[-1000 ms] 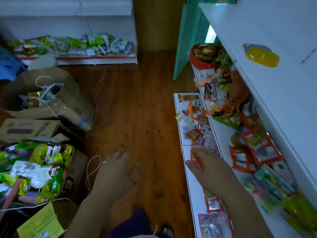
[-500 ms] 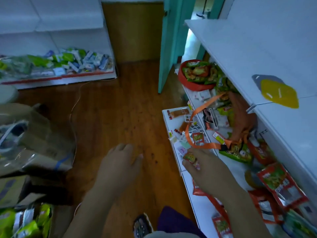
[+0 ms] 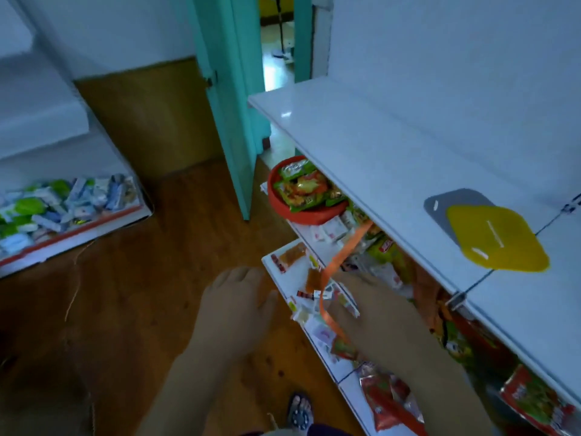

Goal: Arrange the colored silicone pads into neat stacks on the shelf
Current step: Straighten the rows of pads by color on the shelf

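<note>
Bare and slack-fingered, the left hand (image 3: 234, 305) is hovering palm down over the wooden floor (image 3: 132, 278), fingers straight and loosely spread, gripping nothing and sitting just off the front edge of the lower shelf (image 3: 345, 377). Beside it, the right hand (image 3: 374, 313) is reaching over that shelf's front edge, fingers extended across a scatter of small sachets (image 3: 317, 297); whether the fingertips are pinching one cannot be told, since the back of the hand is hiding them. An orange strap (image 3: 338, 269) is looping down in front of this hand from under the shelf above. Red and green snack packets (image 3: 534, 401) are lying along the lower shelf toward its near right end. Farther along, a red bowl (image 3: 301, 212) heaped with packets is sitting at the shelf's far end. Above, on the white upper shelf (image 3: 361, 146), a yellow silicone pad (image 3: 493, 239) is lying partly over a grey silicone pad (image 3: 440, 204), both near the middle of the shelf and well apart from either hand. Beyond, a teal door (image 3: 226, 99) is standing ajar.
</note>
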The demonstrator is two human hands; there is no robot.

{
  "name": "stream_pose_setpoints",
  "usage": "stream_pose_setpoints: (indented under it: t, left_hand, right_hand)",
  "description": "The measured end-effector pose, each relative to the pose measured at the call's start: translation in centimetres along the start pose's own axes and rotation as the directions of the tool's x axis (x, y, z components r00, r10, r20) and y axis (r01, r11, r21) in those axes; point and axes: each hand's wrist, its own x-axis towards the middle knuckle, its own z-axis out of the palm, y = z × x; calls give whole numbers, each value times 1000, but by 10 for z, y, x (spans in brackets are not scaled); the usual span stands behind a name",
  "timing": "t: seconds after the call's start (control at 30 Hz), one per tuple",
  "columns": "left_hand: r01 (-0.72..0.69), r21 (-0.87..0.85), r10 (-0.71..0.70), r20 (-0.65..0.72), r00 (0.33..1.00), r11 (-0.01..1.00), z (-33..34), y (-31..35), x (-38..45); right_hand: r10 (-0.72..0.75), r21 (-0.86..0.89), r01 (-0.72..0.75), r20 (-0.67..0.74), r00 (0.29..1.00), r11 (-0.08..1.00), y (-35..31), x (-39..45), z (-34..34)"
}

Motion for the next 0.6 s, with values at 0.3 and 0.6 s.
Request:
stream_pose_setpoints:
  t: [0.3, 0.6]
  left_hand:
    - [-428, -116, 410, -155, 899, 896, -17, 79, 135]
    - [-811, -128, 813, -44, 580, 571, 15, 174, 219]
  right_hand:
    - [261, 82, -253, -476, 840, 964, 39, 26, -84]
    - [674, 116, -730, -501, 543, 674, 89, 14, -67]
